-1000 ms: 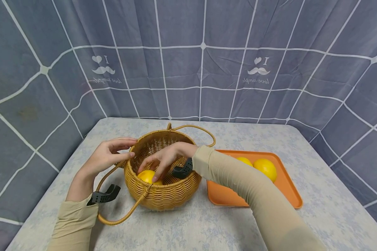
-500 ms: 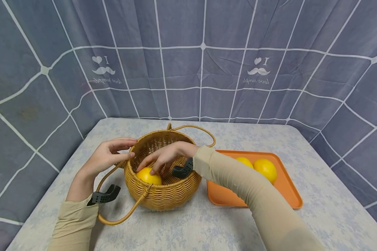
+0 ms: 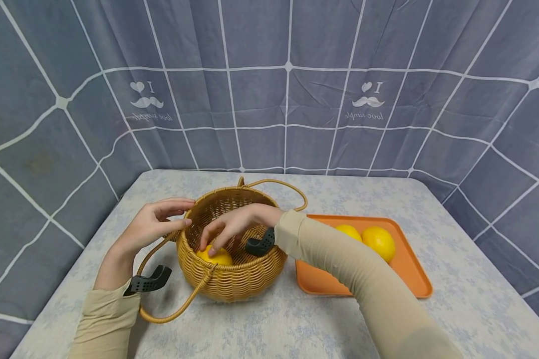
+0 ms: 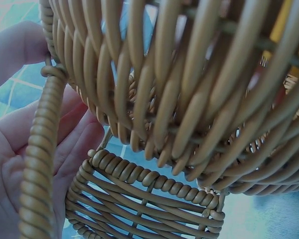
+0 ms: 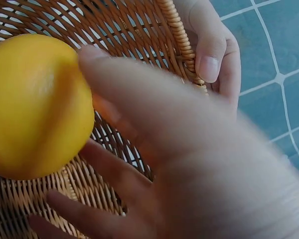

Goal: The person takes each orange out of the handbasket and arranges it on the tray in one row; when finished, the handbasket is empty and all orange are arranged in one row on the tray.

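A round yellow citrus fruit, like an orange (image 3: 220,258), lies inside a brown wicker basket (image 3: 233,284). My right hand (image 3: 233,222) reaches down into the basket. Its thumb touches the fruit's edge, while the other fingers spread out loosely beside and below it in the right wrist view, not wrapped round the fruit (image 5: 35,104). At the basket's left rim, my left hand (image 3: 148,227) rests with thumb and straight fingertips against the outside. In the left wrist view, the basket's weave (image 4: 154,89) covers part of its fingers.
An orange tray (image 3: 325,284) with two yellow fruits (image 3: 379,243) stands to the right, partly behind my right sleeve. One looped handle (image 3: 175,315) hangs in front of the basket, another (image 3: 287,184) leans out behind. A grey-blue curtain (image 3: 260,99) surrounds the table (image 3: 269,329).
Half a second ago the fruit showed higher in the basket; now it is lower and slightly to the right. My right fingers have shifted on it. My left hand stays at the rim.
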